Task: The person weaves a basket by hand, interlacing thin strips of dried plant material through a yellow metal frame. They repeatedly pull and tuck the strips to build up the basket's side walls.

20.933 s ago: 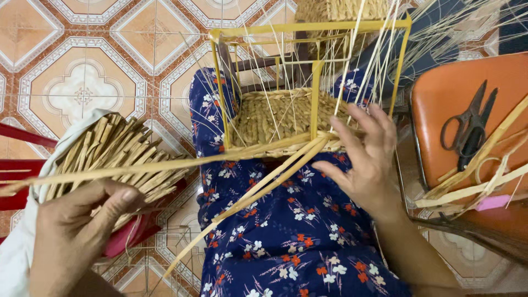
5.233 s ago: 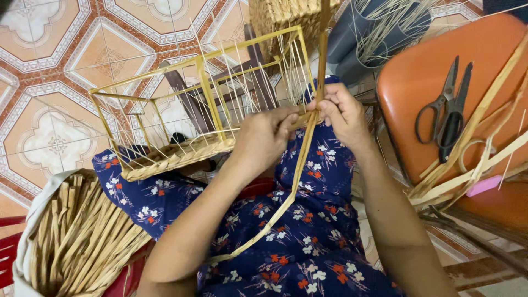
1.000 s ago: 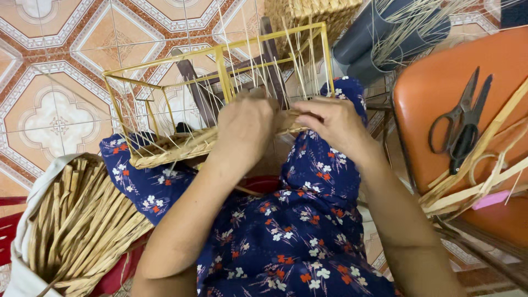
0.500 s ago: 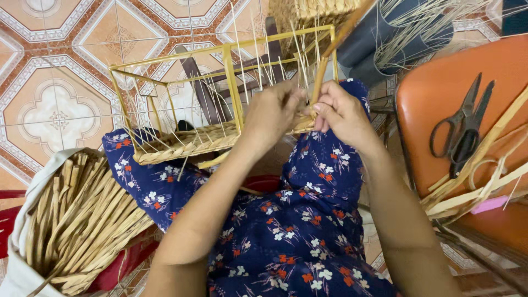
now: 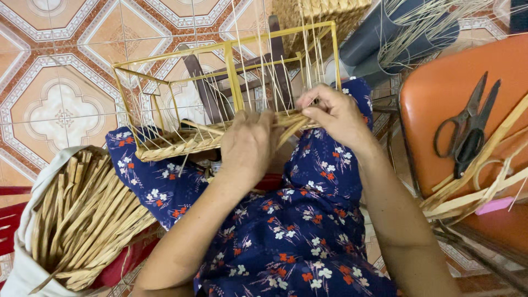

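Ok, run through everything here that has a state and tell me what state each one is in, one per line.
Yellow wire basket frame: tilted on the lap, only its bottom rows woven.
Left hand: pressed on the woven edge.
Right hand: pinching a straw strand.
Scissors: closed, lying on the orange chair seat.
Bundle of straw strips: loose, in a white bag at the left.
Grey tubes: lying down, thin reeds sticking out.

- A tiled floor (image 5: 60, 82) with orange, white and brown patterns is spreading under everything.
- An orange chair (image 5: 440, 99) is standing at the right, with scissors (image 5: 467, 126) lying on its seat.
- Soft, even light is falling across the tiles.
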